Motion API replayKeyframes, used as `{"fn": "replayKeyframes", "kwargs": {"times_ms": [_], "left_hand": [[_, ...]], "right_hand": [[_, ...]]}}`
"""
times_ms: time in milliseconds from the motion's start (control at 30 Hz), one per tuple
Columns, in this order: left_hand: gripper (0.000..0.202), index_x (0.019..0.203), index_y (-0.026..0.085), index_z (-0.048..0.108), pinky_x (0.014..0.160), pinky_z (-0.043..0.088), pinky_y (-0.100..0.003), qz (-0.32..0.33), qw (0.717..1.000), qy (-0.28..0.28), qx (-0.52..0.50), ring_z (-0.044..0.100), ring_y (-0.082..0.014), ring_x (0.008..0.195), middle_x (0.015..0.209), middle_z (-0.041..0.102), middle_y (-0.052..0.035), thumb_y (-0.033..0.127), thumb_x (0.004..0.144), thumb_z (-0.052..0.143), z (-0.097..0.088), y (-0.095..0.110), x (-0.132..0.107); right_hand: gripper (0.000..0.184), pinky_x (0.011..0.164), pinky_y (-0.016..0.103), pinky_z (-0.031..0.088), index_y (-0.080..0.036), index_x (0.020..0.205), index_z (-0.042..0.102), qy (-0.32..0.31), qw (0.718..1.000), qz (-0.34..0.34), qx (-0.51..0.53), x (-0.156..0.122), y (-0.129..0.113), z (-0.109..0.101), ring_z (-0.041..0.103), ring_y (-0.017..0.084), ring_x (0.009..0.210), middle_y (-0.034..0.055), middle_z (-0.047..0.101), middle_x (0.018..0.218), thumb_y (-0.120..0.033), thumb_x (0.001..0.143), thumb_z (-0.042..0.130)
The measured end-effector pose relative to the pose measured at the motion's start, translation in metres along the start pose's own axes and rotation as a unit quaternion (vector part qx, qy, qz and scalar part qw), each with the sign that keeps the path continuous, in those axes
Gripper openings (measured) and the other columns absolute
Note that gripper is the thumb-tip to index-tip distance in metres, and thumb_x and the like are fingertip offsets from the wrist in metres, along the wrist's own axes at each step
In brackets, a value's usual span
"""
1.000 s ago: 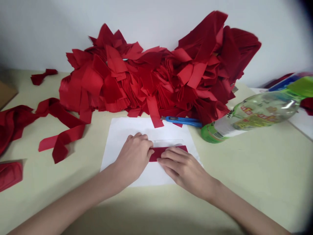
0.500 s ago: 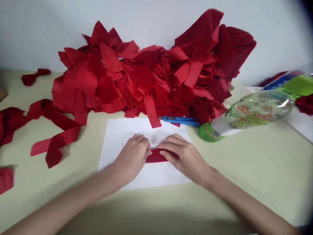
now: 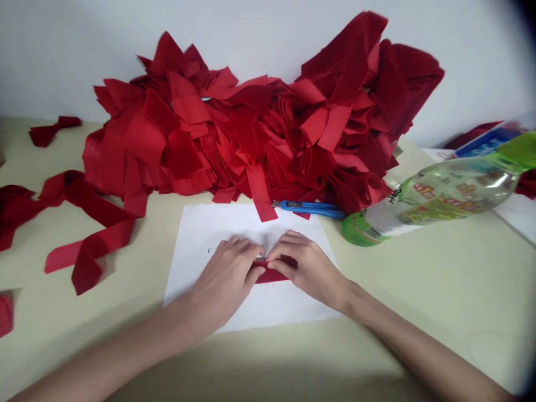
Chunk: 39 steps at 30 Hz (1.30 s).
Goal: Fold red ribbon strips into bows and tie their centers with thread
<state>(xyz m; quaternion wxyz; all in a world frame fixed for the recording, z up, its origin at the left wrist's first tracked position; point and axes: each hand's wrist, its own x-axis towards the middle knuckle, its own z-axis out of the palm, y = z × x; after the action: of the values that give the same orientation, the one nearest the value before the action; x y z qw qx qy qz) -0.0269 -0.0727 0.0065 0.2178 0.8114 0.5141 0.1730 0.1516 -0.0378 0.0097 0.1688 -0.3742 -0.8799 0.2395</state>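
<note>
A small strip of red fabric [image 3: 270, 274] lies on a white paper sheet [image 3: 209, 229] in the middle of the table. My left hand [image 3: 226, 276] rests on the strip's left end, fingers curled and pinching it. My right hand [image 3: 307, 268] covers the right part, fingers bent over the fabric and pressing it towards the left hand. Fingertips of both hands meet over the strip, so most of it is hidden. A faint drawn outline on the paper shows just beyond my fingers.
A big heap of red fabric pieces [image 3: 259, 123] fills the back of the table against the wall. A blue utility knife [image 3: 312, 209] lies at its foot. A plastic bottle [image 3: 435, 201] lies on its side at right. Loose red strips [image 3: 87, 245] lie at left.
My right hand has slid left along the red strip, folding its right end over until the fingertips of both hands meet. The visible strip is now much shorter.
</note>
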Motion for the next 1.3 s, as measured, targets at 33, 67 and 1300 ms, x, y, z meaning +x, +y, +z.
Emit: {"fn": "replayKeyframes", "kwargs": {"times_ms": [33,67,1300], "left_hand": [[0.011,0.085,0.018,0.060,0.076,0.042,-0.038,0.003,1.000,-0.003,0.001,0.053,-0.0206,0.084,0.082,0.062,-0.0017,0.015,0.088,0.050,0.000,0.000,0.001],[0.014,0.081,0.018,0.062,0.076,0.042,-0.038,0.008,1.000,-0.003,0.000,0.053,-0.0201,0.082,0.079,0.062,-0.0012,0.016,0.088,0.050,0.001,-0.001,0.002],[0.018,0.067,0.021,0.067,0.066,0.039,-0.030,-0.065,0.987,-0.067,-0.129,0.056,-0.0153,0.073,0.070,0.065,0.0018,0.011,0.078,0.056,-0.005,-0.002,-0.001]], "right_hand": [[0.009,0.073,0.030,0.043,-0.017,0.075,0.065,0.002,1.000,0.001,0.000,0.000,0.001,0.000,0.053,0.015,0.074,0.0017,0.064,0.071,-0.013,0.082,0.060],[0.009,0.072,0.030,0.043,-0.017,0.075,0.065,0.003,1.000,0.001,0.001,-0.001,0.002,0.000,0.053,0.015,0.074,0.0017,0.064,0.071,-0.014,0.082,0.060],[0.014,0.075,0.029,0.039,-0.017,0.082,0.068,-0.068,0.996,-0.049,-0.018,-0.011,-0.006,-0.007,0.055,0.014,0.075,0.0009,0.065,0.076,-0.022,0.087,0.056]]}}
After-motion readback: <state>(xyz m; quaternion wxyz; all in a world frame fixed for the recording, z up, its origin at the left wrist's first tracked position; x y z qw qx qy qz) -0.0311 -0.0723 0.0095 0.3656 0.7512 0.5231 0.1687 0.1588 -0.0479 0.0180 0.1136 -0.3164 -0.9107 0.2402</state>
